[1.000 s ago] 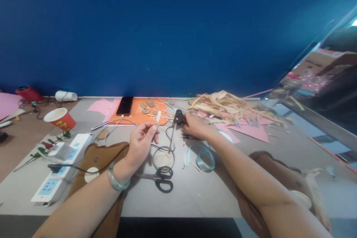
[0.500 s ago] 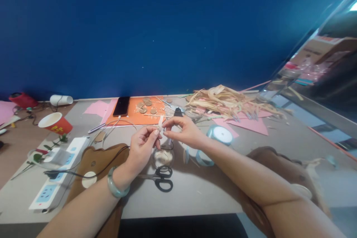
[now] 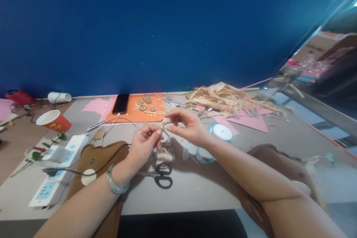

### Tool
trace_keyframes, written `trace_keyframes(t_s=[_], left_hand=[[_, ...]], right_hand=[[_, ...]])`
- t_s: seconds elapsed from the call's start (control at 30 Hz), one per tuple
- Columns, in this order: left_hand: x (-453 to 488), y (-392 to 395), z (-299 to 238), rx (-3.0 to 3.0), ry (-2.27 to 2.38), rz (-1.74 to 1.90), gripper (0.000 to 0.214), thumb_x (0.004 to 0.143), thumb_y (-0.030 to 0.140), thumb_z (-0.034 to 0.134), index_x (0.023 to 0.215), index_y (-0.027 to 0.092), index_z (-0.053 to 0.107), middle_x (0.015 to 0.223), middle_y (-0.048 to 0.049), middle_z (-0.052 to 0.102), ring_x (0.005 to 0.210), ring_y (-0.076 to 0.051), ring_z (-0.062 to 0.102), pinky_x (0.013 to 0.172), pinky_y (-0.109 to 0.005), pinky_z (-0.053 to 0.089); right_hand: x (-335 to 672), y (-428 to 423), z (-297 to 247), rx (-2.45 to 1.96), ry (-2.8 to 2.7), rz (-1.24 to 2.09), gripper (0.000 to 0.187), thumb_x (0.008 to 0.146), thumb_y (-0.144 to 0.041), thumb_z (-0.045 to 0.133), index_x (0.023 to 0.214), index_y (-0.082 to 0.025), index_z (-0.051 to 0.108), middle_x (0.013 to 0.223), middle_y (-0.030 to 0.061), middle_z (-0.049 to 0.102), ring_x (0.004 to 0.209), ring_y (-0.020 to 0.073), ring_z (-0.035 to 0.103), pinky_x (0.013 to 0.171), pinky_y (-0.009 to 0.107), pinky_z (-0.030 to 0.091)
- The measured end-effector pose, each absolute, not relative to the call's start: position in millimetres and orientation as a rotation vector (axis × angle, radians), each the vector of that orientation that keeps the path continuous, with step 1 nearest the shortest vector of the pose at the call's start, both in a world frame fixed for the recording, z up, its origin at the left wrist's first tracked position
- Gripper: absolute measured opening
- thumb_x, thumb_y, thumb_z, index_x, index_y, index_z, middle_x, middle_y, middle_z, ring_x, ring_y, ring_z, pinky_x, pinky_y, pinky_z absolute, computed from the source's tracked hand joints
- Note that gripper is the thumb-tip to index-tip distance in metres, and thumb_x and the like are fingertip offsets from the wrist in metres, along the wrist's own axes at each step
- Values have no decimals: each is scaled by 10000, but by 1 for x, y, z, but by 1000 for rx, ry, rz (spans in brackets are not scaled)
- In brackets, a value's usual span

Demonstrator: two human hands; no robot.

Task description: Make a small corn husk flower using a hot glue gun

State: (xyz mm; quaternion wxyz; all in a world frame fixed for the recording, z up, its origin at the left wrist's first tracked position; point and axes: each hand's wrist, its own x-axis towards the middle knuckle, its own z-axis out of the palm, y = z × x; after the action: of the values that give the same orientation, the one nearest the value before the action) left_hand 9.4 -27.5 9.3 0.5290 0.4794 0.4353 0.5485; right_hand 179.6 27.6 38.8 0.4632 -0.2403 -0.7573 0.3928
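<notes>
My left hand is closed in a pinch on a small pale strip of dried husk, held up over the desk. Close by on the right, my right hand curves with thumb and index fingertip apart. Its index tip is at the upper end of the strip; whether it touches is too small to tell. Below the hands stands a clear round container with pale material inside. Black-handled scissors lie in front of it, and light blue ribbon rolls sit under my right forearm.
A heap of dried husks lies at the back right on pink paper. A phone and wooden discs rest on an orange sheet. To the left are a power strip, a tilted red cup and brown cloth.
The strip's upper end, upright before, now looks shorter and leans toward my right index finger. My right thumb and index finger have moved further apart. My left hand keeps its pinch.
</notes>
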Motion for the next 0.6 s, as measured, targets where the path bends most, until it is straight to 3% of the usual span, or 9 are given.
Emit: trace_keyframes(t_s=[0.3, 0.6], left_hand=[[9, -30, 7, 1117, 1003, 1244, 243, 776, 370, 692, 785, 141, 611, 611, 23, 614, 375, -35, 463, 380, -157, 345], [9, -30, 8, 1125, 1021, 1243, 228, 772, 361, 698, 772, 148, 616, 608, 17, 633, 381, -38, 465, 379, -157, 356]], right_hand=[[183, 28, 39, -515, -1978, 892, 76, 813, -235, 687, 856, -181, 720, 747, 24, 572, 688, 120, 502, 619, 267, 432], [184, 31, 39, -547, -2050, 798, 106, 845, -262, 650, 801, -170, 681, 745, 23, 576, 692, 124, 510, 652, 278, 434]])
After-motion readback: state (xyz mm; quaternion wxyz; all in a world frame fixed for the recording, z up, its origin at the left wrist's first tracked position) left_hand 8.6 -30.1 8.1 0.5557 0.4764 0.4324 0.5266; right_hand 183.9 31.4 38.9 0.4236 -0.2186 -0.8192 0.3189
